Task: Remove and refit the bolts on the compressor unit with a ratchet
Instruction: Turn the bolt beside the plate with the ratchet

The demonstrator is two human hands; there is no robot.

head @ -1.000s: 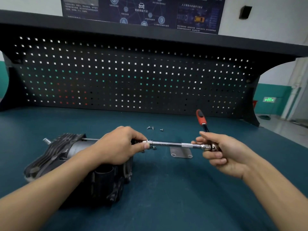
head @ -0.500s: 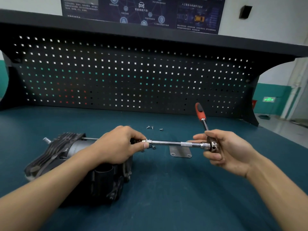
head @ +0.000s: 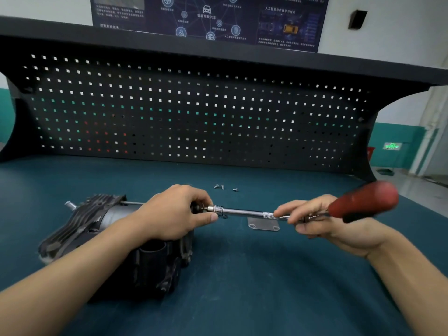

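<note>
The compressor unit [head: 116, 229] lies on its side at the lower left of the frame, on the teal bench [head: 242, 287]. The left hand [head: 174, 214] rests over the unit's right end, thumb and forefinger pinching the socket [head: 215, 209] where it meets the casing. The fingers hide the bolt under it. A long extension bar [head: 244, 212] runs from the socket toward the right of the frame to the ratchet [head: 363, 200], whose red handle points up and right and is blurred. The right hand [head: 322, 221] is curled round the ratchet head and the bar's knurled end.

The main risk is probably the bar's length. If the right hand lets its end drop or swing off line, the socket could tilt on the bolt head, slip, and round it. If the bolt is going in rather than coming out, which I cannot tell, the same tilt could cross-thread it.

Nothing visible clamps the unit, so only the left hand steadies it, and a hard pull on the handle could roll it.

3 loose bolts [head: 221, 187] lie near the centre of the frame, just above the bar, and a small metal plate [head: 263, 225] lies just below it. A wide sweep of the handle or a forearm could scatter them.
</note>
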